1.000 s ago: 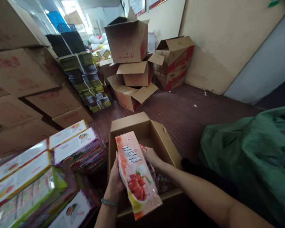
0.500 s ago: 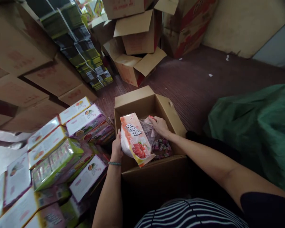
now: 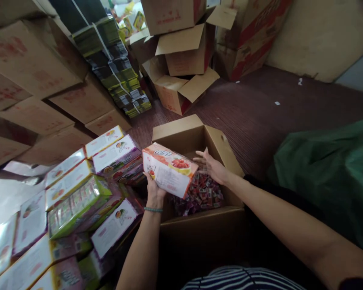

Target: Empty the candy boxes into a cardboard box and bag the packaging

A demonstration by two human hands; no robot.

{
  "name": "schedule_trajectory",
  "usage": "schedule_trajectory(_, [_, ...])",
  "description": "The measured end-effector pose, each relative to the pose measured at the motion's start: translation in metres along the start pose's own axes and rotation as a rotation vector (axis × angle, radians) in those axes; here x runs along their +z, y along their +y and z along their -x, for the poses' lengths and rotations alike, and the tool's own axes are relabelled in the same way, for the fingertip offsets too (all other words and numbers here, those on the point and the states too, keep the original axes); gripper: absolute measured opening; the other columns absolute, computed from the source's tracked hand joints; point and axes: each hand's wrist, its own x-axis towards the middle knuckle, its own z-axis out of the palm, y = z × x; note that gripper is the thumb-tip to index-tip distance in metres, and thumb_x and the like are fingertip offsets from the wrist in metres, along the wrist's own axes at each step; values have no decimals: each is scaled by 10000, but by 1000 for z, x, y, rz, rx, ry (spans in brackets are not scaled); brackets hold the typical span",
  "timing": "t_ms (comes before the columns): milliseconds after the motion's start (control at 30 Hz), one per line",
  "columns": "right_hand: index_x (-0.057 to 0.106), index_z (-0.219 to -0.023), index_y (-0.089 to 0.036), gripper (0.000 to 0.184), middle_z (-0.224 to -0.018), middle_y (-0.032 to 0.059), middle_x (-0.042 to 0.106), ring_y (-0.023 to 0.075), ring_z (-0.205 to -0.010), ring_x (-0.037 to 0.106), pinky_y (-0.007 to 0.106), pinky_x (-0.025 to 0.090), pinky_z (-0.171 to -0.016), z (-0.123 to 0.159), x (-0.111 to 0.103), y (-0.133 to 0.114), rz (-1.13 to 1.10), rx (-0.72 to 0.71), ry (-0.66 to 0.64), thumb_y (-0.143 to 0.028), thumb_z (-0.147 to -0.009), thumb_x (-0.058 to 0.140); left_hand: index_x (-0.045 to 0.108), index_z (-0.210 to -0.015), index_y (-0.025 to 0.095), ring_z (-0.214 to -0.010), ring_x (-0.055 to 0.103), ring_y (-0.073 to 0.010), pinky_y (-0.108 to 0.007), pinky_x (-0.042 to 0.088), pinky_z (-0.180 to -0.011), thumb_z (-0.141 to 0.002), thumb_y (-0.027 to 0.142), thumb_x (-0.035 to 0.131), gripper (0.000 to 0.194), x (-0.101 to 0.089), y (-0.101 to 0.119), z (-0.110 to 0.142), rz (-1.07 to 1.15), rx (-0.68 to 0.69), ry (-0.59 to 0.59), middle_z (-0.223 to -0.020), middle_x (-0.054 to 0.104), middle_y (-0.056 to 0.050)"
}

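Observation:
An orange and white printed box [image 3: 169, 183] with a red fruit picture is tilted on its side above an open carton [image 3: 177, 128]. My left hand [image 3: 155, 193] grips it by its lower left end. My right hand [image 3: 213, 167] is beside the box's right end, fingers spread and holding nothing; I cannot tell whether a fingertip touches it. Beneath the box and my right hand, a heap of small pink and purple wrapped pieces [image 3: 204, 195], which look like sweets, lies in the carton. The box partly hides this heap.
Stacked printed boxes [image 3: 113, 227] stand close on the left. Behind them are piled brown cartons [image 3: 39, 60] and a strapped stack of flat packs [image 3: 117, 76]. More cartons with raised flaps [image 3: 181, 52] stand ahead on the dark floor [image 3: 248, 108]. Green cloth [image 3: 326, 161] bulges at the right.
The box has turned from upright to sideways in my left hand. My right hand has let go of the clear plastic it held and opened. More of the wrapped heap shows.

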Motion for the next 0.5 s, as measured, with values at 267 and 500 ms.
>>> schedule_trajectory(267, [302, -1494, -245, 1033, -1440, 122, 475, 308, -1254, 528, 513, 395, -1129, 27, 7, -8, 191, -338, 27, -513, -678, 875, 645, -1239, 213, -987, 697, -235, -382, 573, -867, -958, 669, 329, 622, -3, 7, 16, -151, 97, -70, -1150, 719, -127])
schedule_trajectory(500, [376, -1504, -252, 830, -1450, 104, 482, 320, -1263, 530, 550, 403, -1118, 3, -28, -32, 210, -322, -91, -551, -821, 741, 649, -1274, 196, -1137, 655, -271, -388, 550, -944, -935, 628, 473, 577, -1, 29, 23, -338, 135, -320, -1250, 695, -107])
